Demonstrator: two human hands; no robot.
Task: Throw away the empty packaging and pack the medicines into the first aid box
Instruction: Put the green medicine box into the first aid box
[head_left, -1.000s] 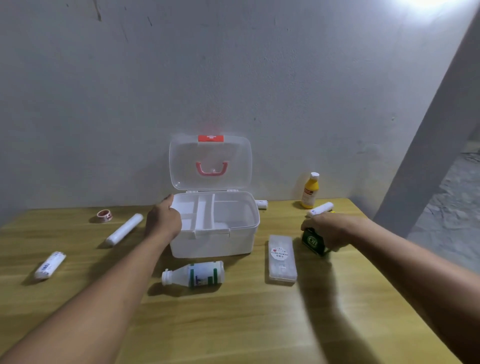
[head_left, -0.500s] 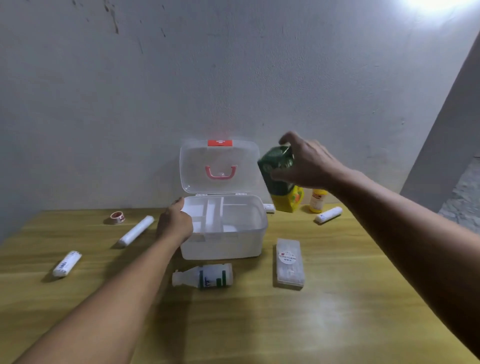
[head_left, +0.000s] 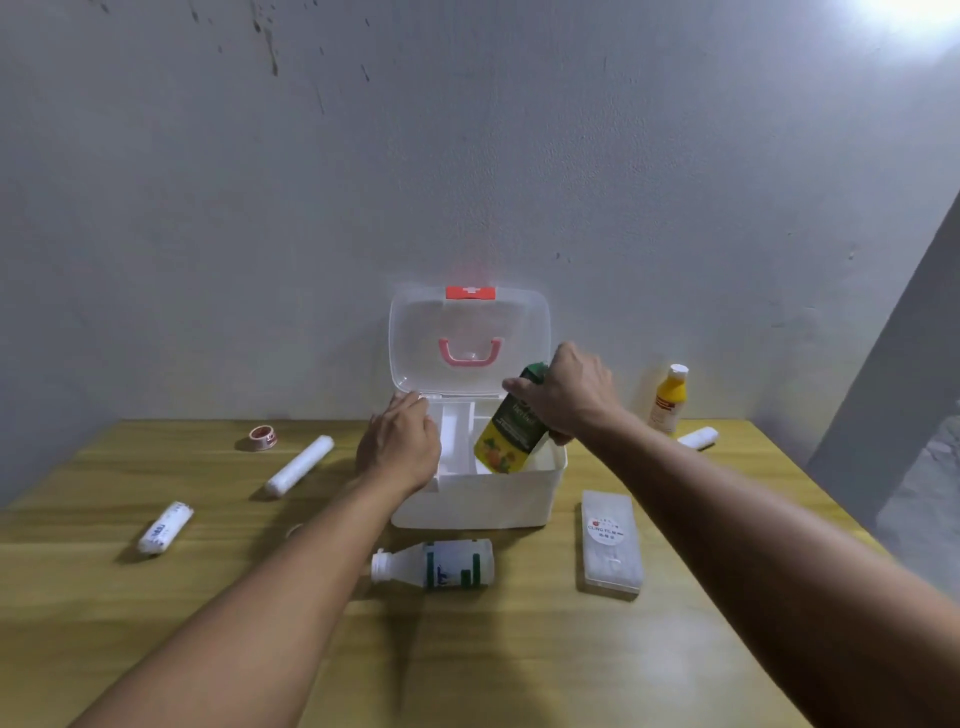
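The white first aid box (head_left: 478, 501) stands open on the wooden table (head_left: 519, 665), its clear lid (head_left: 426, 332) upright against the wall. My right hand (head_left: 571, 397) grips a green and yellow carton (head_left: 511, 431), tilted, with its lower end inside the box's right compartment. My left hand (head_left: 400, 447) rests on the box's left rim. A white bottle with a green label (head_left: 436, 565) lies on its side in front of the box. A clear flat case (head_left: 609, 540) lies to the box's right.
A yellow bottle (head_left: 667, 397) stands at the back right by the wall, a small white tube (head_left: 697, 437) beside it. Left of the box lie a tape roll (head_left: 263, 436), a long white roll (head_left: 300, 465) and a short wrapped roll (head_left: 165, 527).
My right hand lifted the green and yellow carton from the table on the right, carried it up over the box, and lowered it into the right compartment. The left hand stayed on the rim.
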